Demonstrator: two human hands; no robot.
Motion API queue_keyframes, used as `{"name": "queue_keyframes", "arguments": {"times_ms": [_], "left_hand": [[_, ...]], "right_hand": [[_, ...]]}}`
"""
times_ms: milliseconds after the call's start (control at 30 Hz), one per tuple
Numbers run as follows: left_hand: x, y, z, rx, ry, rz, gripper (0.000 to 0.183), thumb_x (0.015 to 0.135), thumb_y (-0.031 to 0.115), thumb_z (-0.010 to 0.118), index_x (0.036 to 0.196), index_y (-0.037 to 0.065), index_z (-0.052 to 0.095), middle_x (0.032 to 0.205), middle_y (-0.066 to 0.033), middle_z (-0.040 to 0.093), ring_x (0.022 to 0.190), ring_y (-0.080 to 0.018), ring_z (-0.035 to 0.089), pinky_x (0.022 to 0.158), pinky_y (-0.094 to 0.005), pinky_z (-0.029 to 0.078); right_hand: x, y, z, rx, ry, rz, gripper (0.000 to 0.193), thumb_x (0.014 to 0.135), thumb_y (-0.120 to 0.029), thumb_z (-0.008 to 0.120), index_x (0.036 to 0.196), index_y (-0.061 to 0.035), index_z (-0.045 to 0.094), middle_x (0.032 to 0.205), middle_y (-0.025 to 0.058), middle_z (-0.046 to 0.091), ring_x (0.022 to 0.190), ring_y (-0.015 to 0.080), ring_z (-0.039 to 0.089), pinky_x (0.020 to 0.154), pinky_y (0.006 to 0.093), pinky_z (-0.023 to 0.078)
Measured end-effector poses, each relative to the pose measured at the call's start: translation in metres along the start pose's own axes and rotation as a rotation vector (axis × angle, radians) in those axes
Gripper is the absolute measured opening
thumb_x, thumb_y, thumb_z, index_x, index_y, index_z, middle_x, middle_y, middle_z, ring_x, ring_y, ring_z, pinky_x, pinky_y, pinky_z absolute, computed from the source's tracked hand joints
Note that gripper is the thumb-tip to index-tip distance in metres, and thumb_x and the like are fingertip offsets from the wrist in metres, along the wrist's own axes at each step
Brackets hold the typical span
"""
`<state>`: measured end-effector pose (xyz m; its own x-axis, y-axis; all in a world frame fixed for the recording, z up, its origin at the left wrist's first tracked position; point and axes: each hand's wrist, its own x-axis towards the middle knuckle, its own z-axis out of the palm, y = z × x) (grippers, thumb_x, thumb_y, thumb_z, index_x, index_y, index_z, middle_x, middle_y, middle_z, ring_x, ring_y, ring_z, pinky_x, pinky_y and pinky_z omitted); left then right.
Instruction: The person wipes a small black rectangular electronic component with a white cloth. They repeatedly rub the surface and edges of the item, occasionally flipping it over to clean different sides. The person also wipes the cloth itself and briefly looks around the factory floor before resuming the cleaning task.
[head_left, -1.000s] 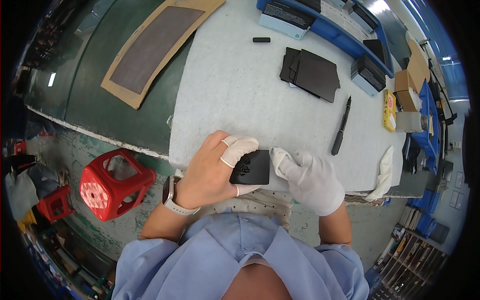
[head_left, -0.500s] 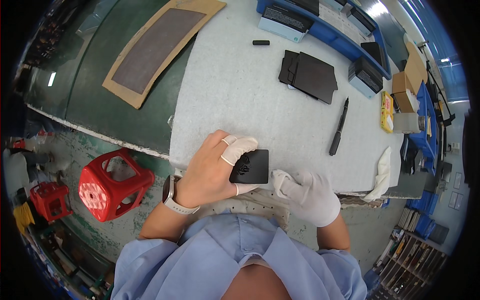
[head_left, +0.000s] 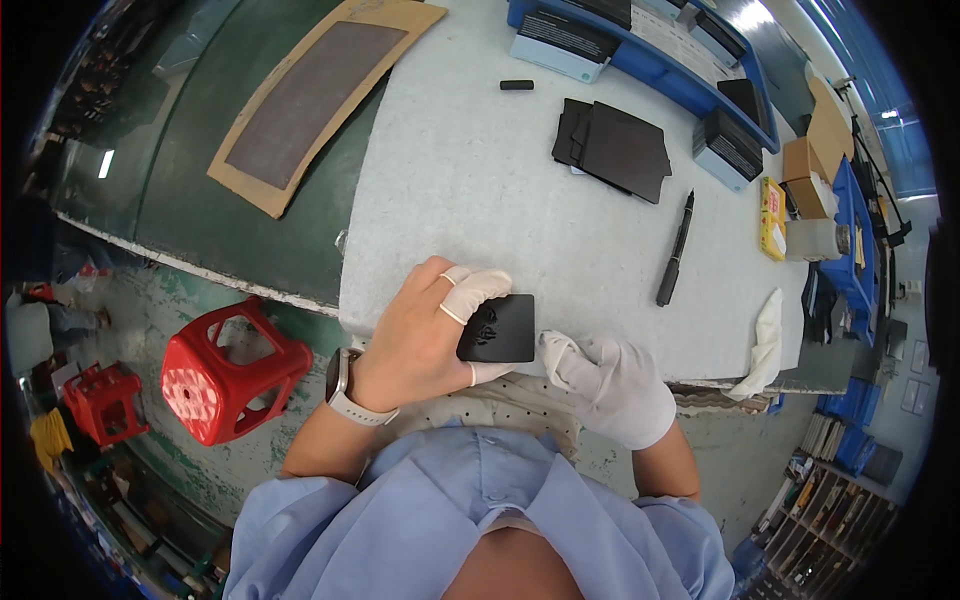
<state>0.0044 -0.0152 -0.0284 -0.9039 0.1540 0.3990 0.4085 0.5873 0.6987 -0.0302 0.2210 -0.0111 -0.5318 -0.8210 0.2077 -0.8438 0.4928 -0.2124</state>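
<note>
My left hand [head_left: 425, 325], with pale finger cots on its fingers and thumb, is closed round a small black square case [head_left: 510, 330]. A glossy dark pattern marks the left part of the case's upper face. My right hand [head_left: 610, 385], in a white fabric glove, hovers just right of the case at the table's near edge. Its fingers are curled and pressed together. Whether anything is pinched in them is hidden by the glove's folds.
On the pale table covering [head_left: 480, 200] lie a black pen [head_left: 677, 250], its cap [head_left: 516, 85], flat black sheets [head_left: 625, 150] and a white cloth [head_left: 765, 345]. Boxes fill a blue tray [head_left: 640, 60]. A brown-edged board [head_left: 315, 100] rests left; a red stool [head_left: 235, 370] stands below.
The view has shifted very slightly. My right hand, blurred before, now shows sharper beside the case; my left hand keeps the same hold.
</note>
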Motion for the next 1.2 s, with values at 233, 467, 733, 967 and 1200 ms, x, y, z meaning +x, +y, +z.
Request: {"name": "queue_keyframes", "arguments": {"times_ms": [233,467,733,967,1200], "left_hand": [[-0.001,-0.001,0.001,0.0,0.006,-0.003,0.067,0.054,0.017,0.085,0.113,0.005,0.055,0.104,-0.0087,0.06,0.087,-0.0291,0.054,0.079,-0.0362,0.045],[-0.001,0.0,0.001,0.005,0.013,-0.007,0.069,0.053,0.018,0.086,0.114,0.005,0.055,0.104,-0.0087,0.06,0.088,-0.0288,0.054,0.08,-0.0361,0.045],[-0.001,0.0,0.002,0.005,0.01,-0.009,0.068,0.054,0.018,0.085,0.113,0.005,0.055,0.104,-0.0086,0.059,0.088,-0.0288,0.054,0.08,-0.0362,0.045],[-0.001,0.0,0.002,0.001,0.008,-0.019,0.067,0.054,0.017,0.085,0.112,0.006,0.056,0.103,-0.0082,0.06,0.088,-0.0287,0.054,0.079,-0.0364,0.045],[0.0,0.001,0.002,0.004,0.026,-0.016,0.069,0.053,0.017,0.089,0.112,0.006,0.054,0.104,-0.0074,0.064,0.087,-0.0269,0.056,0.08,-0.0358,0.044]], "right_hand": [[0.0,-0.001,-0.005,-0.028,-0.046,-0.064,0.025,0.073,-0.012,0.067,0.098,-0.0149,0.069,0.081,0.0016,0.053,0.062,0.0151,0.051,0.046,0.0282,0.042],[-0.006,0.004,-0.004,0.125,0.008,-0.159,0.033,0.066,-0.01,0.069,0.098,-0.0167,0.069,0.076,-0.0002,0.053,0.059,0.0152,0.052,0.045,0.0275,0.043],[-0.004,0.003,0.001,0.132,0.067,-0.122,0.033,0.062,-0.01,0.069,0.095,-0.0165,0.069,0.076,-0.0001,0.05,0.059,0.0148,0.053,0.046,0.0284,0.043],[-0.005,0.006,-0.004,0.252,-0.004,-0.114,0.036,0.063,-0.008,0.068,0.098,-0.015,0.069,0.076,0.0008,0.056,0.058,0.0162,0.055,0.046,0.0297,0.043],[-0.008,0.009,-0.004,0.344,0.045,0.043,0.035,0.074,-0.005,0.064,0.109,-0.0102,0.066,0.075,0.0032,0.058,0.06,0.0192,0.055,0.052,0.03,0.045]]}}
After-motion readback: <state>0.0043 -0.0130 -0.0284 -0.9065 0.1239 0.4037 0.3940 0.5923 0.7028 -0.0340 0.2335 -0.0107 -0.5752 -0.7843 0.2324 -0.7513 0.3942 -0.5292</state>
